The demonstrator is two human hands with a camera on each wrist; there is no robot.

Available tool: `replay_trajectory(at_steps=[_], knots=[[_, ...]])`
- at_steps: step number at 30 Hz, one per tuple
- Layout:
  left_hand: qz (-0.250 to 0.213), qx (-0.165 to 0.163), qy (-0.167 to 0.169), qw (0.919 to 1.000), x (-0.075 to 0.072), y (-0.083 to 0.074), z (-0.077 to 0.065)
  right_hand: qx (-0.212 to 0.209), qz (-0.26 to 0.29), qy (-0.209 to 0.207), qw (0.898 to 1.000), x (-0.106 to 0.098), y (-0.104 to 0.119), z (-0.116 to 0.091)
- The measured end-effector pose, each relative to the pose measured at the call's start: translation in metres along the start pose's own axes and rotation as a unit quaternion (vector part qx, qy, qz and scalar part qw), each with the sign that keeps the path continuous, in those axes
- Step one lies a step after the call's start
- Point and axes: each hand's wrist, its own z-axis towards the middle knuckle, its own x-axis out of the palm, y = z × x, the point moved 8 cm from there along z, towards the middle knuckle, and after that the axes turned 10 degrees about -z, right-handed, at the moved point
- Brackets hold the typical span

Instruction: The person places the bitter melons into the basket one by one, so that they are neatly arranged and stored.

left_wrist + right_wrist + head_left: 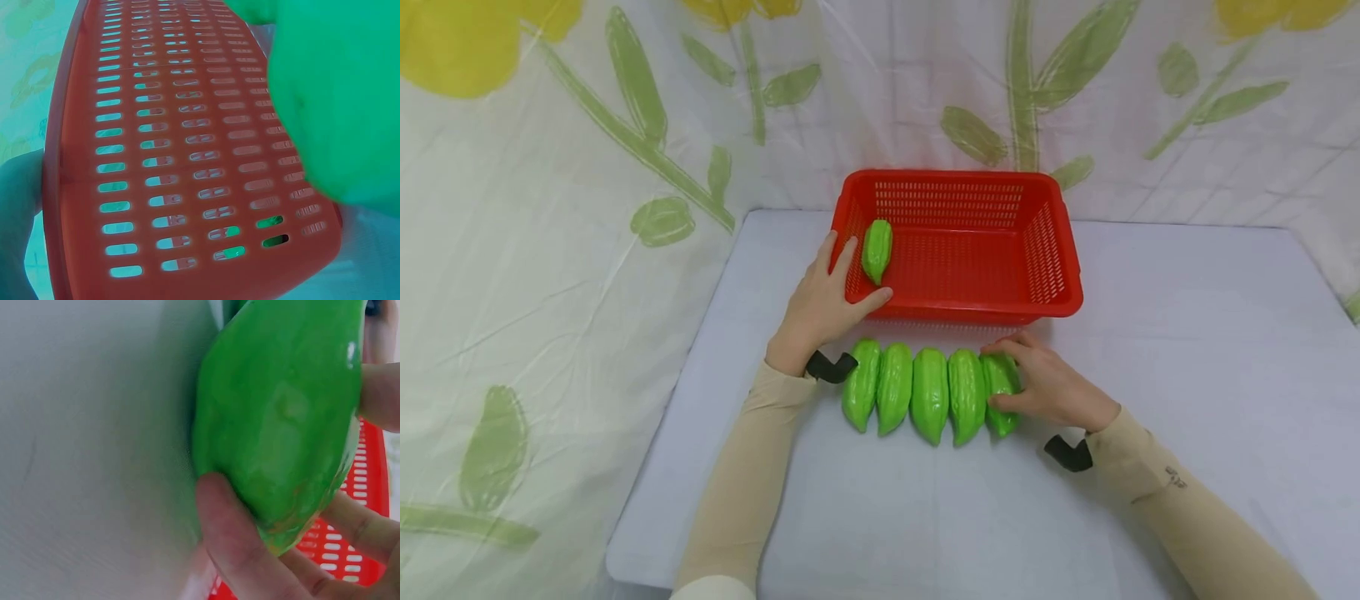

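A green bitter melon (pixel 1002 383), at the right end of a row, is held by my right hand (pixel 1048 385). In the right wrist view the thumb and fingers lie around the glossy melon (pixel 281 419), close to the table surface. Left of it, several similar melons (pixel 930 392) lie side by side, tips toward me. My left hand (pixel 823 304) rests spread over the front left corner of a red basket (pixel 970 312). One melon (pixel 877 250) lies inside, near the left wall. The left wrist view shows the slotted basket wall (pixel 187 125) and a blurred melon (pixel 344 106).
The basket stands at the back of a white-covered table (pixel 880 517). Behind and to the left hangs a white curtain (pixel 880 108) with a flower print. Black wrist mounts (pixel 1069 454) sit under both wrists, the left one close to the row's left end.
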Motion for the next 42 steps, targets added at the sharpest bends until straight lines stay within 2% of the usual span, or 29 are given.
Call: replay_trajectory(at_steps=[6, 15, 26, 33, 42], knots=[[-0.002, -0.003, 0.002, 1.0000, 0.000, 0.000, -0.001, 0.003, -0.003, 0.004, 1.000, -0.003, 0.000, -0.001], [-0.005, -0.006, 0.000, 1.0000, -0.001, 0.001, -0.002, 0.012, -0.004, -0.013, 1.000, -0.019, 0.004, -0.008], [0.000, 0.000, 0.003, 1.0000, 0.000, -0.002, 0.000, 0.002, 0.044, -0.019, 0.999, -0.043, 0.024, -0.017], [0.000, -0.001, 0.001, 1.0000, -0.001, -0.003, 0.000, -0.012, 0.044, -0.034, 0.998, -0.062, 0.036, -0.013], [0.002, 0.002, 0.001, 1.0000, -0.001, -0.004, -0.001, -0.032, 0.017, -0.056, 0.998, -0.085, 0.049, -0.001]])
